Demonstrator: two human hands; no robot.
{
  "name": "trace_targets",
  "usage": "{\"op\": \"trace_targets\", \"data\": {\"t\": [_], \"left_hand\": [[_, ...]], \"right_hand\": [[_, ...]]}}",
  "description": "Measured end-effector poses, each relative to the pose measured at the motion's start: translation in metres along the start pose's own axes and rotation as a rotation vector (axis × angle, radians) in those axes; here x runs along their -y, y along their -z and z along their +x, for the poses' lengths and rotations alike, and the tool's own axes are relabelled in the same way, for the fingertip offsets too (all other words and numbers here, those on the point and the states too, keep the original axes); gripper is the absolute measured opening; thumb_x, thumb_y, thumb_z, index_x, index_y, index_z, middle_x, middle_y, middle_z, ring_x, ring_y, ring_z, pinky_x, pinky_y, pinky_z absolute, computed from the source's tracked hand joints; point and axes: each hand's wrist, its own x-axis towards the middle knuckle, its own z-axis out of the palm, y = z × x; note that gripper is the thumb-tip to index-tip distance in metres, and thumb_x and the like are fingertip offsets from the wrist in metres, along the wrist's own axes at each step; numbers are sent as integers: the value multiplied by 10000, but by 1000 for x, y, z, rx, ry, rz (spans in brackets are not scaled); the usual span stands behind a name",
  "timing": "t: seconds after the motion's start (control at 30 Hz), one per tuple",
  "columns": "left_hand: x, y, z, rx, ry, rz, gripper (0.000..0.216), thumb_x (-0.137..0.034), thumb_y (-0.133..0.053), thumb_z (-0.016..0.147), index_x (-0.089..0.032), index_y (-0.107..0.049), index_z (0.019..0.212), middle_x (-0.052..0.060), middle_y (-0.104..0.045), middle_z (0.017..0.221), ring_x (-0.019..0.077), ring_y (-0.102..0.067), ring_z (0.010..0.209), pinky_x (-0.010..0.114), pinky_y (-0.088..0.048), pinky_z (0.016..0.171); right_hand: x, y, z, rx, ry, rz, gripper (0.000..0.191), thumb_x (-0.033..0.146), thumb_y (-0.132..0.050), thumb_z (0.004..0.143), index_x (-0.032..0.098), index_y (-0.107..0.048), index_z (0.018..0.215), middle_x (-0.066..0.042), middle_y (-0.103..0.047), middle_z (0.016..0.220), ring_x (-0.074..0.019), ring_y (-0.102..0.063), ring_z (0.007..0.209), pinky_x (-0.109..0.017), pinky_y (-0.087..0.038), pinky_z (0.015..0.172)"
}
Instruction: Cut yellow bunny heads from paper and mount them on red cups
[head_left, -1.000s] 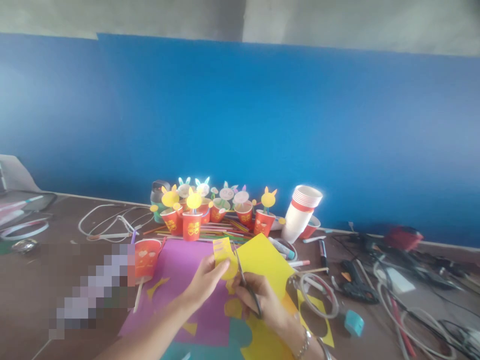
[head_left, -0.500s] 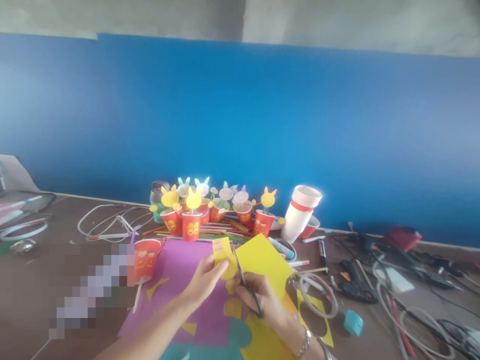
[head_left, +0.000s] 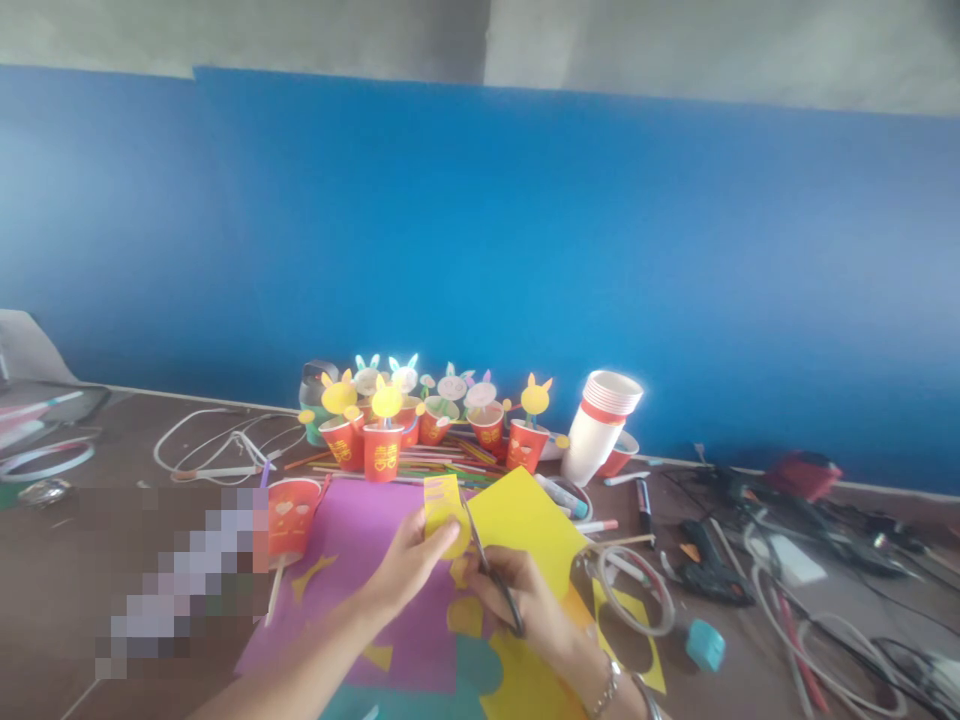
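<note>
Right hand (head_left: 531, 602) grasped scissors (head_left: 477, 540), left hand (head_left: 409, 565) pinched yellow paper (head_left: 442, 508); we judged turning the paper best for clean edges.

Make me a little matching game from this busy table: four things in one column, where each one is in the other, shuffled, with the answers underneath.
Things
1. Scissors
2. Purple sheet
3. Stack of white cups
4. Yellow paper piece

Places
A. Standing at the back, near the blue wall
B. Held in the left hand
C. Held in the right hand
D. Spread flat on the table

Right pairs: 1-C, 2-D, 3-A, 4-B
</note>
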Motion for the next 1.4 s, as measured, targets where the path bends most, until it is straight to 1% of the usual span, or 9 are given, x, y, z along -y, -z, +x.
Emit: {"op": "trace_targets", "data": {"t": [0.13, 0.3, 0.53, 0.73, 0.87, 1.1, 1.3, 1.4], "left_hand": [[-2, -1, -1, 5, 14, 6, 225, -351, -597, 805, -145, -685, 822, 34, -695, 779, 194, -620, 783, 273, -468, 723], [-2, -2, -2, -11, 13, 31, 237, -372, -611, 783, -146, -677, 817, 32, -687, 767, 189, -606, 756, 267, -459, 700], [-3, -3, -3, 15, 36, 24, 229, -351, -606, 786, -141, -671, 850, 31, -679, 774, 194, -601, 782, 279, -460, 730], [-2, -2, -3, 35, 35, 12, 195, -334, -597, 803, -146, -650, 800, 11, -648, 727, 170, -577, 730, 265, -450, 701], [-1, -2, -3, 37, 35, 16, 179, -322, -592, 808, -153, -649, 814, 8, -653, 731, 168, -577, 728, 263, -447, 695], [-3, -2, -4, 26, 34, 6, 191, -312, -608, 791, -144, -661, 865, 28, -679, 801, 187, -597, 785, 280, -463, 733], [-5, -1, -3, 61, 51, -15, 213, -328, -604, 801, -144, -668, 889, 42, -705, 830, 200, -621, 809, 293, -477, 751], [-4, -1, -2, 69, 50, -28, 215, -331, -604, 804, -146, -668, 892, 44, -711, 824, 210, -632, 824, 299, -483, 761]], "right_hand": [[-1, 0, 0, -3, -15, -12, 409, 556, -629, 732, 149, -592, 737, 12, -544, 621, -58, -430, 371, -201, -365, 377], [-4, -2, 0, 30, 30, 47, 387, 538, -647, 721, 159, -568, 730, 20, -536, 641, -55, -443, 395, -192, -385, 391], [-4, -1, -1, 35, 14, 71, 366, 515, -654, 716, 163, -554, 729, 51, -489, 550, -64, -454, 400, -186, -389, 406], [-2, -2, -2, 45, 22, 93, 382, 537, -646, 712, 172, -534, 731, 65, -462, 523, -71, -461, 413, -189, -392, 419], [1, -3, -2, 39, 19, 81, 380, 536, -644, 709, 173, -530, 728, 70, -443, 523, -69, -446, 409, -191, -383, 412], [0, -2, -2, 26, 23, 19, 315, 476, -614, 743, 170, -544, 713, 61, -451, 542, -54, -407, 390, -187, -355, 393], [4, -1, -2, 4, -6, -37, 262, 438, -612, 731, 185, -559, 689, 65, -435, 513, -72, -423, 375, -200, -340, 390], [7, -1, -3, -2, -21, -49, 267, 445, -613, 735, 185, -572, 687, 62, -441, 504, -74, -420, 378, -200, -333, 389]]}}
